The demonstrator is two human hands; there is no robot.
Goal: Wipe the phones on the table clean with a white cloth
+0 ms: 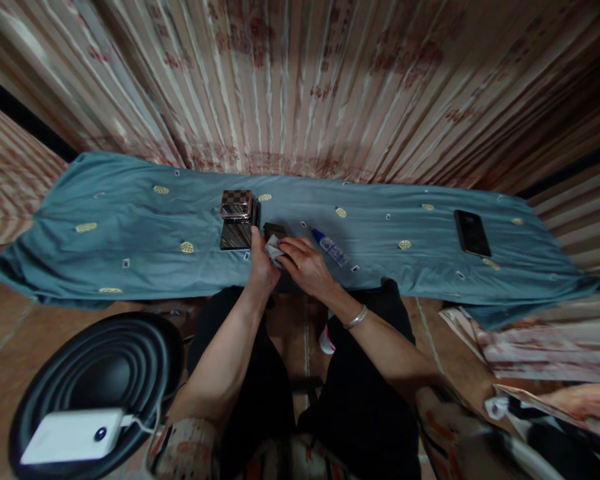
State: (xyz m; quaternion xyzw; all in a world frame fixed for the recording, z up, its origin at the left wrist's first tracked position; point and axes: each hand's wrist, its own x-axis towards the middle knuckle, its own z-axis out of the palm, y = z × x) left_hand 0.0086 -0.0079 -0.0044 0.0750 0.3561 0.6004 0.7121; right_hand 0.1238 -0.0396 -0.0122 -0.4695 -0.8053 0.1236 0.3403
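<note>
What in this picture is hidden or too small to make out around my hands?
Head view:
- The small dark object is mostly covered by the left hand and right hand.
- The white cloth is bunched between the fingers; its shape is unclear.
- Print on the blue-capped tube is too small to read.
- What the checkered box holds cannot be seen.

Matt teal cloth (130, 227), glossy checkered metal box (237, 203), crumpled white tissue (273, 251)

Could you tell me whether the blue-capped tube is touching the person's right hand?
Apart. The head view shows a strip of teal cloth between the blue-capped tube and the right hand, which rests beside the left hand.
</note>
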